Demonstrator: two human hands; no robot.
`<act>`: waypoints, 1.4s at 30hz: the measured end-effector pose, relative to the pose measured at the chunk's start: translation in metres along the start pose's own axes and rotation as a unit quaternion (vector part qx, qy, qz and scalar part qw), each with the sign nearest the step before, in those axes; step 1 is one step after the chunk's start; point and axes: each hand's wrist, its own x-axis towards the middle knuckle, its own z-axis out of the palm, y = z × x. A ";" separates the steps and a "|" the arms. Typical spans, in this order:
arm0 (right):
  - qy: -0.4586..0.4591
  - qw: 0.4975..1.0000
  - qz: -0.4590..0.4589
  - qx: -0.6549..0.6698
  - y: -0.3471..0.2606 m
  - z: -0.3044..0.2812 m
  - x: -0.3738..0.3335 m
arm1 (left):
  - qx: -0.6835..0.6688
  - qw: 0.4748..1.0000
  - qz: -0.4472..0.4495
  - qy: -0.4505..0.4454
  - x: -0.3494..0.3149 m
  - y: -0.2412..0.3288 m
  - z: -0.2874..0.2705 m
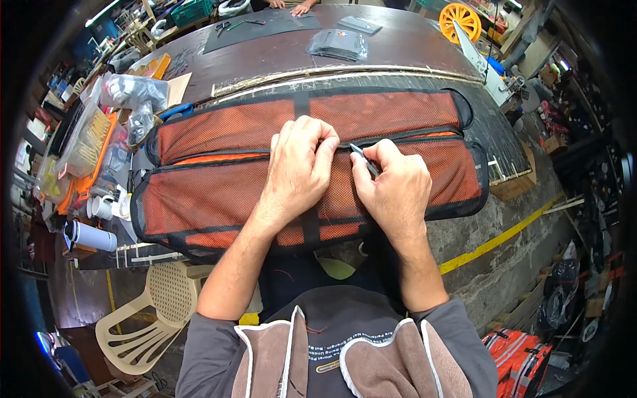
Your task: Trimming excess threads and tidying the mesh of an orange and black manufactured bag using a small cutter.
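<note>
A long orange bag [199, 202] covered in black mesh lies across the table in front of me, with black binding round its edges. Along its middle runs a black-edged seam [232, 156], parted at the left and right so that brighter orange shows. My left hand [295, 166] pinches the black edging near the centre. Just right of it, my right hand [398, 189] is closed on a small grey pointed tool [357, 150], its tip at the same edging. The fingers cover most of the tool, so its exact kind is unclear.
Clear plastic boxes [86, 142], bagged parts [136, 93] and a white tumbler [91, 236] crowd the left side. Stacked grey pieces [338, 45] lie farther back; another person's hands [302, 9] work beyond. A beige plastic chair [169, 292] stands below left, a yellow wheel [460, 22] far right.
</note>
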 end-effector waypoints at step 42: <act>0.017 0.924 0.111 0.365 0.019 0.007 -0.014 | 0.004 0.995 0.052 0.086 0.005 -0.015 -0.007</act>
